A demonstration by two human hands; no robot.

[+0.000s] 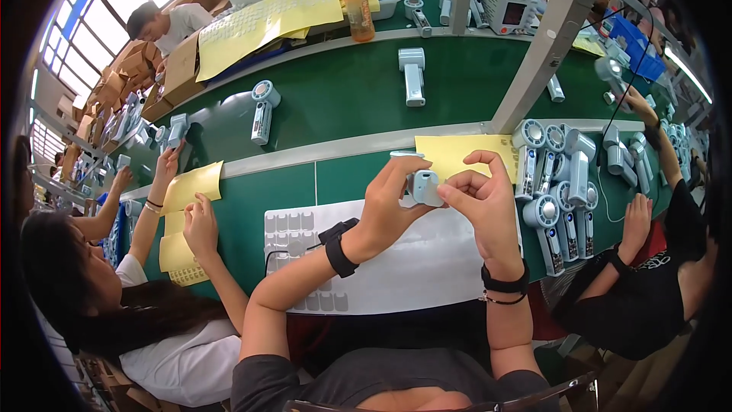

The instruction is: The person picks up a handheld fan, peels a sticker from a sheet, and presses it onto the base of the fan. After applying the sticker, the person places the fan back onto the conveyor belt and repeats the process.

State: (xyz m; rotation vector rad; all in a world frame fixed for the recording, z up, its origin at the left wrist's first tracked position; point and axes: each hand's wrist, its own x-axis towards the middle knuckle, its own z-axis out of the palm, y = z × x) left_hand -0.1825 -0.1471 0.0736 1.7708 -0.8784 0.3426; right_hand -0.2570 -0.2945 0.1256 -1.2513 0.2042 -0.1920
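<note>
Grip: left hand [381, 202] closed around a pale-blue handheld fan [425, 188], holding it end-on; right hand [489, 206] has thumb and forefinger at the edge of its end face, though whether they pinch anything there I cannot tell.
Fan's place: raised over the label sheet [435, 259], between both hands and clear of the bench [293, 192].
Progress: handling of this fan looks under way; the label sheet appears partly used, its grey labels [290, 222] remaining toward the left while the rest is white backing. Which fans in the right-hand cluster [560, 191] are finished, and which wait, cannot be judged.
Fan's make: apparently smooth, matte plastic; rounded end face with a small oval slot.
Sheet: glossy, flat, reflecting light; its labels are squarish with a notch on one side.
Wrists: dark bands, one on each, the left one [339, 254] beside a small black clip [341, 230].
Cluster: round grilled heads, straight handles, several with lit displays, crowded together.
Behind: yellow paper [467, 154], thin and creased; then a metal rail [358, 149], with two more fans lying well apart on the green surface [335, 84] beyond.
</note>
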